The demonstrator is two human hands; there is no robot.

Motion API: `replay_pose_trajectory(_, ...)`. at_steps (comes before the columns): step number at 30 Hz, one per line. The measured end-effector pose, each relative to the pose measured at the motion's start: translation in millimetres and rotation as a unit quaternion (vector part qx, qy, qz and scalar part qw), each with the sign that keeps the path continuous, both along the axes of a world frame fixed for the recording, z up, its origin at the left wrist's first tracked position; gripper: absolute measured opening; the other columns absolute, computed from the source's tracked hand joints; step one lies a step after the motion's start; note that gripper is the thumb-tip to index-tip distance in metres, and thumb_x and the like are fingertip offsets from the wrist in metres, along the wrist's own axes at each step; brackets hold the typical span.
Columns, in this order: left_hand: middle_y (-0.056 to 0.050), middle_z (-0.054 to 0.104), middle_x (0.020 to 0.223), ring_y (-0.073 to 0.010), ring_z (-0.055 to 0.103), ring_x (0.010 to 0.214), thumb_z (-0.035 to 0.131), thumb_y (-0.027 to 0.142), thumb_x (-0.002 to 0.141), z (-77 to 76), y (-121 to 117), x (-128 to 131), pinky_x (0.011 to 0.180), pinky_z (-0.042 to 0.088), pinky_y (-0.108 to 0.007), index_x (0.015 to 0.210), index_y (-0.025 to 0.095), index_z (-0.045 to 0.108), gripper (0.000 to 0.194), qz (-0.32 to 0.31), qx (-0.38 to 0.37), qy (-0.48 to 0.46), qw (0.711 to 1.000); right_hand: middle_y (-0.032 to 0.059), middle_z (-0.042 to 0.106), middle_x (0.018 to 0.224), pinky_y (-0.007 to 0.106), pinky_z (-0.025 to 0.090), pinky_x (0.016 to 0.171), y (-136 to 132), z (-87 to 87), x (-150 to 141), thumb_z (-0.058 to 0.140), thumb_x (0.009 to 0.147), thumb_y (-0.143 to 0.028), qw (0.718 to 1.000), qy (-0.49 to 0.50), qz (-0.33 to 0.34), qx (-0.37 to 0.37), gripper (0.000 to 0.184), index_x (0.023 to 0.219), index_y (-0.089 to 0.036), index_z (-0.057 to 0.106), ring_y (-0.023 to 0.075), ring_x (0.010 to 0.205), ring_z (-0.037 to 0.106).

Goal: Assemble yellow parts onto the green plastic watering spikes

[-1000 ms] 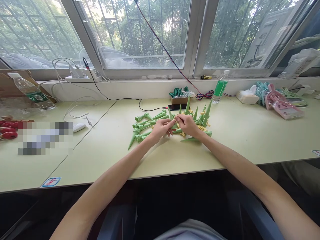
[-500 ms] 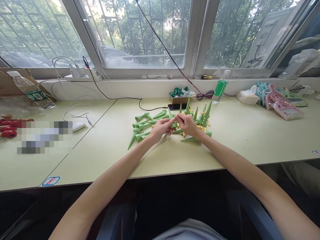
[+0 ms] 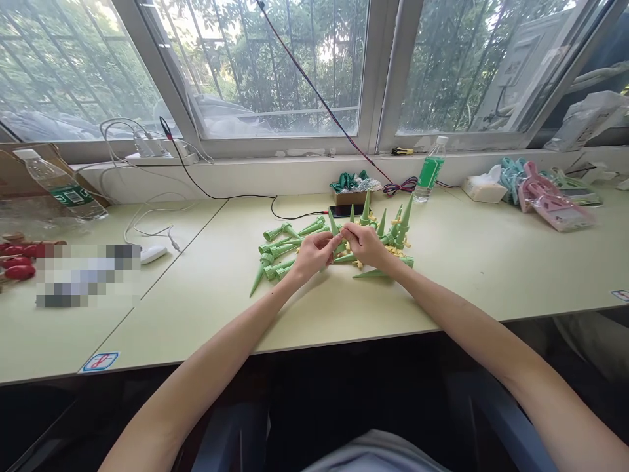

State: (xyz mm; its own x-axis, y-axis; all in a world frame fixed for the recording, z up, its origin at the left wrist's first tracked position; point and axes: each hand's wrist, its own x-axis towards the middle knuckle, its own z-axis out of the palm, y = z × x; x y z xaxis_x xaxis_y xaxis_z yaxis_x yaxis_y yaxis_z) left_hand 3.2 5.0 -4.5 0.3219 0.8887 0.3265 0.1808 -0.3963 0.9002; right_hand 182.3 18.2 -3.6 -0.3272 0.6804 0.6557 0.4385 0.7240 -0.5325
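Fingers (image 3: 330, 244) of both hands pinch one green spike (image 3: 339, 248), mostly hidden between them over the spike pile (image 3: 285, 248).

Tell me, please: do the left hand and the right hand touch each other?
Touching. In the head view the fingertips of the left hand and the right hand meet around a small green spike, no gap visible.

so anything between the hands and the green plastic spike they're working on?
Nothing visible. Left hand and right hand both already grip one green cone-shaped plastic spike between them, above the table.
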Motion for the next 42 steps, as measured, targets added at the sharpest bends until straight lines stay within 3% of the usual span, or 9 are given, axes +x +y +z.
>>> replay_pose_trajectory(3,0.004,0.043,0.048,-0.0089,0.042,0.044,0.062,0.061,0.088,-0.1,-1.5,1.9,0.044,0.03,-0.025,0.062,0.02,0.038,0.054,0.028,0.033,0.018,0.999,-0.0041,0.037,0.058,0.028,0.027,0.055,0.5,-0.7,0.3,0.04,0.102,-0.04,1.0,0.001,-0.002,-0.003,0.034,0.072,-0.023,0.035,0.0122,0.054,0.03)
replay_pose_trajectory(7,0.004,0.034,0.051,-0.0094,0.035,0.049,0.059,0.053,0.092,0.1,-1.2,2.3,0.05,0.027,-0.026,0.059,0.02,0.034,0.052,0.087,0.159,0.084,0.98,-0.0042,0.037,0.058,0.028,0.027,0.056,0.6,-0.9,0.2,0.039,0.102,-0.039,1.0,0.002,-0.001,-0.005,0.033,0.073,-0.023,0.037,0.0125,0.055,0.03)
replay_pose_trajectory(11,0.002,0.041,0.056,-0.0115,0.036,0.055,0.058,0.048,0.093,-0.1,1.2,0.0,0.056,0.031,-0.027,0.061,0.019,0.044,0.045,0.114,0.269,0.133,0.947,-0.0042,0.038,0.059,0.028,0.027,0.057,-1.0,1.0,-0.9,0.038,0.102,-0.038,1.0,0.009,0.008,-0.014,0.032,0.073,-0.023,0.036,0.0129,0.055,0.03)
replay_pose_trajectory(15,0.001,0.043,0.057,-0.012,0.037,0.056,0.058,0.046,0.093,0.0,1.0,0.4,0.057,0.033,-0.027,0.063,0.02,0.048,0.042,0.121,0.284,0.132,0.942,-0.0043,0.037,0.059,0.028,0.027,0.058,-0.9,1.6,-1.5,0.038,0.102,-0.036,1.0,0.014,0.008,-0.016,0.033,0.072,-0.024,0.034,0.013,0.056,0.029)
replay_pose_trajectory(22,0.004,0.029,0.051,-0.009,0.028,0.05,0.06,0.047,0.09,2.0,-4.0,5.1,0.05,0.023,-0.026,0.057,0.019,0.034,0.051,0.094,0.182,0.085,0.975,-0.0049,0.034,0.059,0.028,0.025,0.057,1.1,-1.9,-1.4,0.039,0.101,-0.034,1.0,0.006,0.001,-0.008,0.033,0.07,-0.023,0.032,0.0116,0.056,0.028)
replay_pose_trajectory(30,0.003,0.047,0.046,-0.0092,0.045,0.042,0.066,0.053,0.086,4.9,-6.2,3.6,0.044,0.032,-0.024,0.06,0.018,0.048,0.048,0.032,0.036,0.019,0.999,-0.0046,0.033,0.057,0.028,0.024,0.055,1.5,-2.8,-1.4,0.04,0.1,-0.034,1.0,0.004,-0.009,-0.006,0.034,0.069,-0.023,0.032,0.0113,0.055,0.027)
replay_pose_trajectory(34,0.001,0.052,0.047,-0.0105,0.05,0.042,0.07,0.059,0.082,5.8,-5.0,3.7,0.043,0.037,-0.024,0.07,0.017,0.063,0.045,-0.005,-0.067,-0.033,0.997,-0.0043,0.035,0.057,0.028,0.025,0.056,1.4,-3.1,-1.2,0.04,0.101,-0.035,1.0,-0.001,-0.015,-0.005,0.035,0.069,-0.022,0.033,0.0114,0.055,0.028)
replay_pose_trajectory(38,0.001,0.051,0.053,-0.0109,0.053,0.046,0.079,0.06,0.073,7.8,-3.7,4.7,0.044,0.04,-0.023,0.077,0.016,0.066,0.047,-0.03,-0.205,-0.105,0.973,-0.004,0.037,0.058,0.028,0.026,0.056,1.0,-3.5,-1.0,0.04,0.1,-0.033,1.0,-0.011,-0.012,0.004,0.033,0.07,-0.022,0.034,0.0115,0.055,0.03)
replay_pose_trajectory(42,0.002,0.051,0.055,-0.0106,0.054,0.047,0.079,0.061,0.073,7.9,-3.8,4.8,0.045,0.041,-0.024,0.074,0.016,0.063,0.048,-0.039,-0.185,-0.098,0.977,-0.0046,0.035,0.058,0.028,0.026,0.056,0.4,-3.2,-0.6,0.039,0.1,-0.032,1.0,-0.016,-0.011,0.006,0.032,0.07,-0.023,0.033,0.0114,0.055,0.028)
